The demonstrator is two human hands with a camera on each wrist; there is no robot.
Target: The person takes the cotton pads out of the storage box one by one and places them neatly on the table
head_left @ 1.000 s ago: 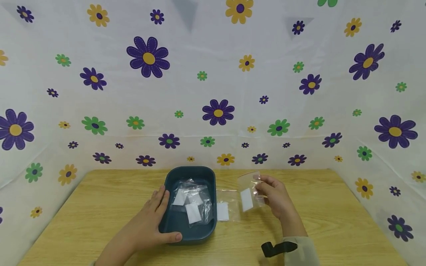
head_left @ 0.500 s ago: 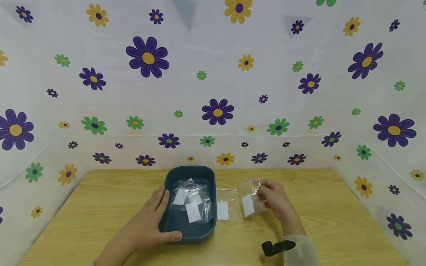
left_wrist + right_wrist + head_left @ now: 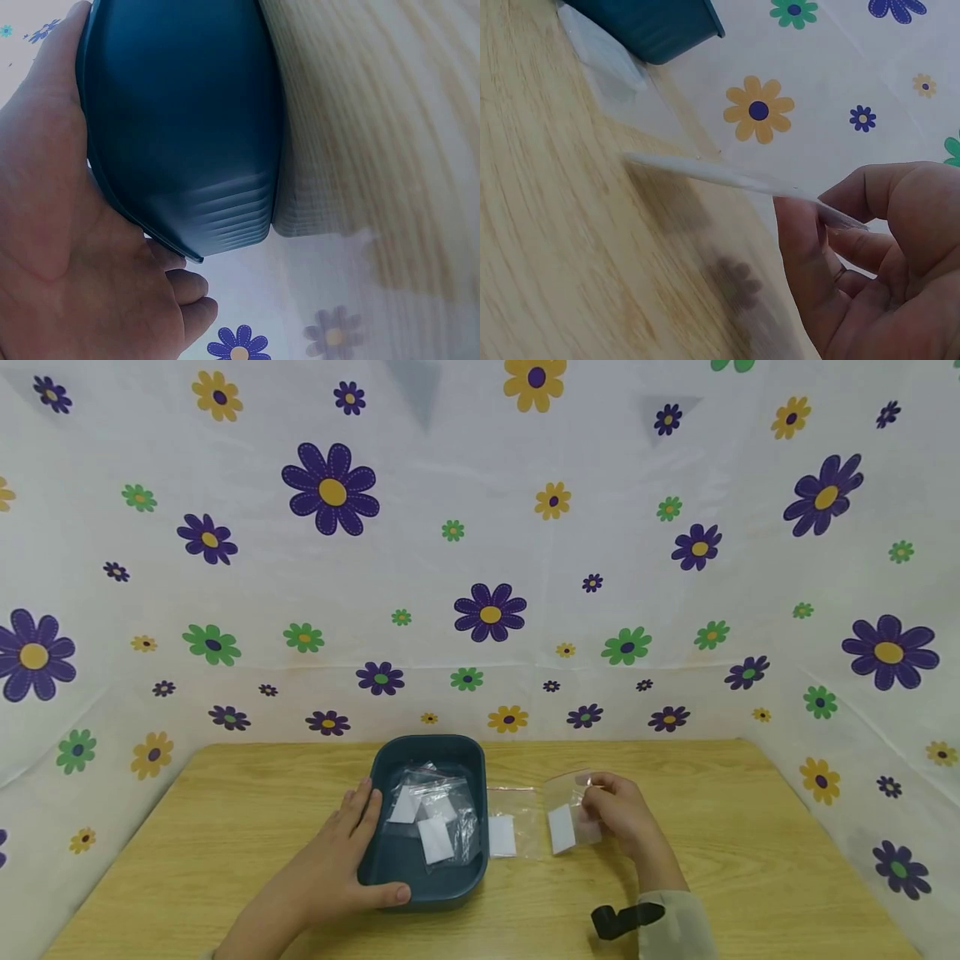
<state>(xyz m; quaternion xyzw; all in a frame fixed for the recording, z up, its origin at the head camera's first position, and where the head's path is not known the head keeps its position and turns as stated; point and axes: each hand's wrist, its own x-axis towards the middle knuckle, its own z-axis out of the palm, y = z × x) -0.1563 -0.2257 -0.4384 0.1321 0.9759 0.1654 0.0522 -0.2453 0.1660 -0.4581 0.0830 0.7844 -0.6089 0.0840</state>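
My left hand (image 3: pixel 330 852) rests along the left side of a dark teal plastic tub (image 3: pixel 420 893), fingers fairly straight on the rim and thumb over its near-left corner. In the left wrist view that hand (image 3: pixel 82 217) lies against the tub's outer wall (image 3: pixel 180 135). My right hand (image 3: pixel 626 814) pinches a clear zip bag (image 3: pixel 592 831) with a white rectangle inside, by its right part. The right wrist view shows the pinched bag (image 3: pixel 705 172) edge-on, tilted close over the table. Another bag (image 3: pixel 521 827) with a white piece lies flat between the tub and my right hand.
Several clear zip bags (image 3: pixel 435 818) with white pieces lie overlapping inside the tub. The wooden table (image 3: pixel 262 793) ends at a white cloth backdrop (image 3: pixel 420 577) with printed flowers. A black wrist mount (image 3: pixel 618 922) sits at my right sleeve.
My right hand has lowered the pinched zip bag toward the table and slightly right, laying it flatter. My left hand and the tub have stayed in place.
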